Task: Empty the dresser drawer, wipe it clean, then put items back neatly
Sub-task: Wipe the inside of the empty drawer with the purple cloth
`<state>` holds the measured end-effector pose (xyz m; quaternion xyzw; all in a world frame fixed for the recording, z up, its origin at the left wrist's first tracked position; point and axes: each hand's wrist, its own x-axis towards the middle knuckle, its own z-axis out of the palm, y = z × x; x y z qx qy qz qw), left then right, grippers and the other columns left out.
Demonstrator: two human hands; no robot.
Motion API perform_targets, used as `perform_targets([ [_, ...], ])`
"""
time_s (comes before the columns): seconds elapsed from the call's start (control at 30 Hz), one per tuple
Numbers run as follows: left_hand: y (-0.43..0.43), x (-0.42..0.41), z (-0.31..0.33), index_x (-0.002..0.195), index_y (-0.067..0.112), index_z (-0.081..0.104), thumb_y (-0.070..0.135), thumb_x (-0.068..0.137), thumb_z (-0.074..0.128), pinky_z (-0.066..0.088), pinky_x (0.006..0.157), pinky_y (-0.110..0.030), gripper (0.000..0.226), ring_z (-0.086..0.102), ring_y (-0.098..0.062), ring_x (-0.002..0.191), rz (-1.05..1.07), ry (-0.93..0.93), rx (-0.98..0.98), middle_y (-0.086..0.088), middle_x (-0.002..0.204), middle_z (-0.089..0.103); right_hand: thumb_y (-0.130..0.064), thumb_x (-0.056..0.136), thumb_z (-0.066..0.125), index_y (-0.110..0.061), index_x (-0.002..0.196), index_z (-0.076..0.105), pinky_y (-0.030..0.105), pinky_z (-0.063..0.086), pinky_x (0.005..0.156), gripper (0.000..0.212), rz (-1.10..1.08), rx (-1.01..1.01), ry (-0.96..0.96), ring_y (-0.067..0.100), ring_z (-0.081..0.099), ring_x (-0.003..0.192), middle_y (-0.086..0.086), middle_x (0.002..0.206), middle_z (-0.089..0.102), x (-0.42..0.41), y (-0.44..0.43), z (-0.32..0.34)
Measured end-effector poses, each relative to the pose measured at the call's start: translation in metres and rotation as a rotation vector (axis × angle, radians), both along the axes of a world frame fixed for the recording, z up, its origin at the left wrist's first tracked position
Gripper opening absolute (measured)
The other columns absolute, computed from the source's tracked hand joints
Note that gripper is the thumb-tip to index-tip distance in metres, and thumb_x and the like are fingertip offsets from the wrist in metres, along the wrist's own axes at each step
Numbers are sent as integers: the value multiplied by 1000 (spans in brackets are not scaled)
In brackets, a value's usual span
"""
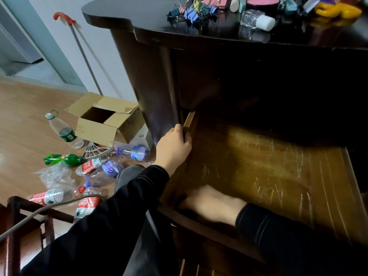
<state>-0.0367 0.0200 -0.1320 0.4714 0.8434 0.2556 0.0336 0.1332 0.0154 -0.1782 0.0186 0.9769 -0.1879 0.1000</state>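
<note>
The dresser drawer (pixel 268 172) is pulled out, and its scratched brown bottom shows nothing lying on it. My left hand (pixel 175 146) grips the drawer's left side wall near the dark dresser body. My right hand (pixel 211 204) is blurred, low in the drawer's near left corner against the bottom. I cannot see whether it holds a cloth. On the dark dresser top (pixel 219 30) lie the removed items: coloured binder clips (pixel 193 10), a clear bottle with a white cap (pixel 256 19), a pink round case (pixel 260 2) and a yellow object (pixel 336 10).
On the wooden floor to the left stand an open cardboard box (pixel 105 120) and several plastic bottles (pixel 89 166). A mop handle (pixel 83 52) leans on the wall. A dark chair frame (pixel 18 226) and a grey cable sit at the lower left.
</note>
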Motion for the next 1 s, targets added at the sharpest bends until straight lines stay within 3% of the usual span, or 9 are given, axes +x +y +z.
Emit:
perform_targets([
  [0.13,0,-1,-3,101,19,49,38,99,43,40,65,-31,20,55,-18,76,-3,9,14,2,90,58,-7,97,56,-28,143,54,37,53,90,51,-151,67,-54,27,62,113,6,129,61,-2,32,4],
  [0.23,1,-2,-2,102,18,50,39,99,44,49,71,-36,22,59,-21,81,3,-7,1,1,93,59,-6,97,56,-25,137,58,36,56,76,44,-335,176,-62,26,67,101,4,117,63,-4,56,14],
  [0.3,1,-2,-3,103,18,50,39,99,43,48,71,-35,22,58,-20,81,-1,1,6,2,93,58,-3,95,56,-19,124,65,33,52,67,34,-302,197,-64,25,68,91,3,99,60,2,43,16],
  [0.47,0,-2,-4,105,19,51,39,100,42,49,69,-35,23,58,-18,80,-5,1,10,1,94,59,-1,98,51,-22,131,63,41,58,76,40,-3,47,-136,27,67,89,7,110,65,29,5,3],
  [0.57,1,-3,-4,106,18,51,39,99,43,42,68,-33,23,54,-18,79,-6,10,18,3,93,56,-5,97,53,-32,139,56,29,53,65,50,-197,108,-124,18,64,87,1,117,61,22,38,3],
  [0.7,1,-3,-4,106,19,51,39,99,43,40,68,-32,23,55,-17,80,-8,4,17,2,94,59,-2,96,52,-26,135,59,25,40,57,46,-385,176,-65,20,60,82,4,114,60,15,58,13],
  [0.83,0,-2,-3,106,18,52,39,100,43,46,70,-35,24,57,-19,81,-10,-3,10,0,95,61,0,92,54,-16,113,67,35,48,64,30,-159,80,-204,25,61,81,6,103,63,25,16,12],
  [0.9,0,-2,-3,106,18,51,39,100,43,41,68,-32,23,56,-18,79,-10,-4,12,1,94,60,1,93,52,-19,121,66,38,48,67,36,-68,43,-213,28,63,89,7,108,63,32,11,11],
  [1.0,0,-3,-3,106,18,51,39,100,43,40,68,-32,23,55,-17,80,-11,-3,13,1,94,59,-3,95,52,-27,135,59,34,51,73,47,-158,39,-198,21,62,97,2,120,60,30,34,14],
])
